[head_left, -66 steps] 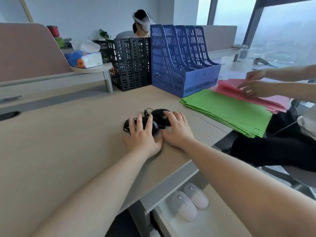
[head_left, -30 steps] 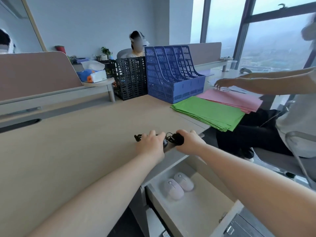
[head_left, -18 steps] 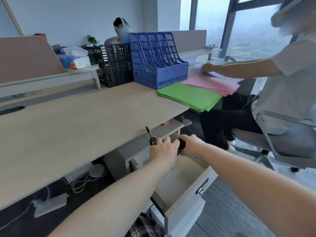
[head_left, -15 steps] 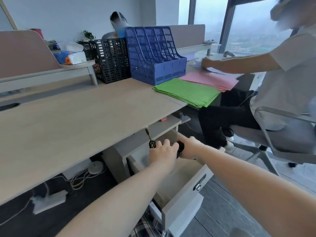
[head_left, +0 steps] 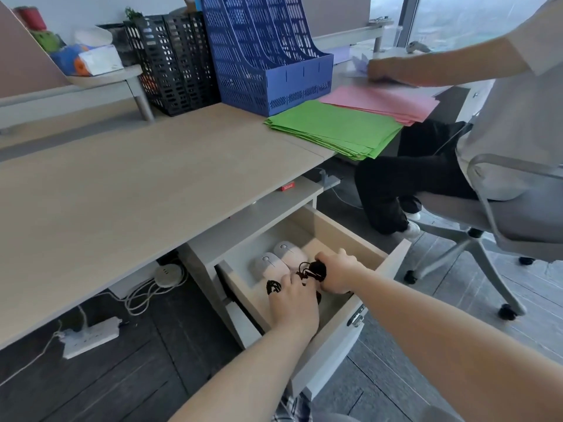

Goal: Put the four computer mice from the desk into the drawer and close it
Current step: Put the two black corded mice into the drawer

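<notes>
The drawer (head_left: 341,229) under the desk stands pulled out. Two pale wireless mice (head_left: 272,264) lie side by side at its back left. Both my hands are down inside it. My right hand (head_left: 336,274) is closed around a black wired mouse (head_left: 318,269) with its bundled cord. My left hand (head_left: 294,303) covers a second black mouse, of which only the coiled cord (head_left: 273,287) and a dark edge show. Whether the black mice touch the drawer floor is hidden.
The wooden desk (head_left: 122,184) carries green paper (head_left: 332,127), pink paper (head_left: 380,102), a blue file rack (head_left: 268,53) and a black one (head_left: 173,59). A seated person on a wheeled chair (head_left: 502,205) is close on the right. A power strip (head_left: 90,336) and cables lie on the floor.
Both hands lifted the two black mice off the desk, carried them over the edge and lowered them into the open drawer beside the pale mice.
</notes>
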The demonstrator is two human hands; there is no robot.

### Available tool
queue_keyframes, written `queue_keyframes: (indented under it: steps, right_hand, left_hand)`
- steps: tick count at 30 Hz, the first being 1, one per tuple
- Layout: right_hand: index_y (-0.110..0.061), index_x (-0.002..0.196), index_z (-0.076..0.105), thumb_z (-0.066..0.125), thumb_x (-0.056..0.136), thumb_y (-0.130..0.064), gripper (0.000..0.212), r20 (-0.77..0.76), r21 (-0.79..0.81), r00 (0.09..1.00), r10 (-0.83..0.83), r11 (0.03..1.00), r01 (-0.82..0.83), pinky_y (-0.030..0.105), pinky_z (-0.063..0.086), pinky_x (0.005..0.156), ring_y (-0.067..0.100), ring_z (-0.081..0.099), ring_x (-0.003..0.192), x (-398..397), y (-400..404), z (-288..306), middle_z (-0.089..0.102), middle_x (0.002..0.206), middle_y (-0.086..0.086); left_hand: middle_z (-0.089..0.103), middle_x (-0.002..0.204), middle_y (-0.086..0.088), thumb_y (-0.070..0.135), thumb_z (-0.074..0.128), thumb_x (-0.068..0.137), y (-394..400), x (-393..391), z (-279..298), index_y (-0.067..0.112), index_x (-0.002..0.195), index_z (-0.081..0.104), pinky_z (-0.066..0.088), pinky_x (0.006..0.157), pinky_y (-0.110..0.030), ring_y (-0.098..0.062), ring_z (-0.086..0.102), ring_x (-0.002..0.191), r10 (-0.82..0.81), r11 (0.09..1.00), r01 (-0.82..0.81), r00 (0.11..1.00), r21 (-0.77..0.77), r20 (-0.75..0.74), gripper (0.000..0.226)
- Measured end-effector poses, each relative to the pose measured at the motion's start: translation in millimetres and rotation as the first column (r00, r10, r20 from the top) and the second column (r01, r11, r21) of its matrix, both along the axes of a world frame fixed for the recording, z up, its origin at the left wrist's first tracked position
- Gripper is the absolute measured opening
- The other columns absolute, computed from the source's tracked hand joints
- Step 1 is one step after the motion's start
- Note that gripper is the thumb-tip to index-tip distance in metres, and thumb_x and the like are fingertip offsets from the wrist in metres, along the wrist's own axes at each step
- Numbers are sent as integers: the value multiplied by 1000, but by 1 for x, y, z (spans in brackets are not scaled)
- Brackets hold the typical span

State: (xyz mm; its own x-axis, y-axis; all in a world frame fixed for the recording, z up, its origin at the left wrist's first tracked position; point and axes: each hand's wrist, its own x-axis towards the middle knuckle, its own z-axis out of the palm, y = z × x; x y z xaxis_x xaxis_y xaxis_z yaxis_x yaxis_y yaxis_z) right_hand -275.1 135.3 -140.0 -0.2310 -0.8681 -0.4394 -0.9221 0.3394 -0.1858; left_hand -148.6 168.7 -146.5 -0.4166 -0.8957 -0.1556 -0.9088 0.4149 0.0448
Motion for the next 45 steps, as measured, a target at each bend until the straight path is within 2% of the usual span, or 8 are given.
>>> queue_keyframes:
  steps: [6,9,14,19,26,37,41,45]
  right_hand:
    - [-27,135,38,55,82,-28,55,28,-1,999,24,1000,-24,38,48,84,40,50,110,3,-11,-15,39,124,16]
    - [-26,133,38,56,81,-28,56,25,1,999,37,999,-37,43,50,91,41,46,114,8,-14,-25,38,124,17]
    - [-27,145,25,55,86,-27,67,-11,34,997,80,996,-79,40,43,94,41,40,120,12,-14,-31,34,134,19]
    - [-29,149,22,64,83,-32,78,28,26,997,79,997,-79,44,44,99,41,35,129,12,-13,-30,33,139,16]
    - [-26,139,35,52,85,-24,57,-3,36,998,65,997,-65,49,46,97,38,43,123,11,-12,-36,41,131,13]
    - [-21,130,44,59,86,-21,47,-48,36,994,98,995,-96,43,48,85,37,53,112,11,-11,-36,44,123,10]
    - [-19,128,47,51,91,-24,38,-171,-72,979,110,990,-124,42,46,85,32,48,121,16,-7,-26,48,126,10]
    - [-17,114,55,43,92,-23,26,-179,-324,974,-139,943,75,40,39,93,28,47,118,13,1,3,56,119,7]
  left_hand:
    - [62,107,-6,23,69,79,-15,9,-17,22,107,68,53,62,-38,-25,59,107,24,998,-25,1000,-60,-3,28]
    - [39,137,-9,11,44,95,-21,10,-31,20,131,45,48,88,-43,-29,33,132,13,993,-12,1000,120,-15,38]
    - [33,139,-6,36,68,81,-36,9,-28,22,133,43,39,104,-43,-30,27,136,35,943,-11,997,334,-66,60]
    - [37,132,-10,28,60,86,-43,10,-32,18,124,50,42,98,-45,-33,36,128,35,947,-13,997,320,-64,40]
    - [36,134,-12,22,61,86,-44,11,-34,18,127,50,42,101,-45,-37,37,128,11,943,10,998,332,-61,43]
    - [48,122,-12,20,65,80,-44,14,-37,14,117,55,49,91,-43,-36,51,115,-62,947,88,994,308,-93,40]
    - [49,122,-11,24,67,78,-43,14,-33,14,116,53,50,91,-43,-35,50,115,-62,955,82,995,286,-80,42]
    - [46,127,-11,22,63,85,-44,19,-18,15,120,52,47,90,-46,-35,47,120,-73,962,79,997,261,-32,38]
